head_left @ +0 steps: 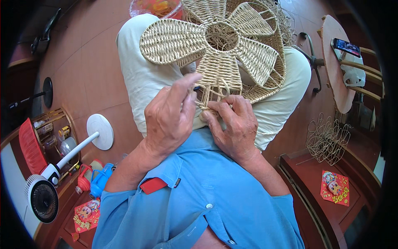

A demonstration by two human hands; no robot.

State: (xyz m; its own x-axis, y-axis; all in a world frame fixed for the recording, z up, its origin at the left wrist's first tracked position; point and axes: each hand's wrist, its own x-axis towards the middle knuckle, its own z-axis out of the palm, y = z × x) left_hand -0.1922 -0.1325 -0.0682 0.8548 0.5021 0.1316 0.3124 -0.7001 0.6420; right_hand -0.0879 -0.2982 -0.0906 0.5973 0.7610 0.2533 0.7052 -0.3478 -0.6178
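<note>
Right hand (236,128) pinches the woven petal (219,68) at its open end; left hand (171,114) alongside, grip indeterminable; keep cord (227,87) taut.

head | right fingers (224,108) — pinching cord (206,98) | left fingers (184,86) — blurred, near woven petal (219,69)

My cream-trousered lap (277,114) carries woven, flower-shaped straw-coloured piece (215,62); one petal (172,41) lies over my left thigh (137,70). Reddish-brown floor (95,66) bears white fan (78,150) on round base (103,135), to my left; red tub (177,12) beyond my left knee (139,25).
</note>
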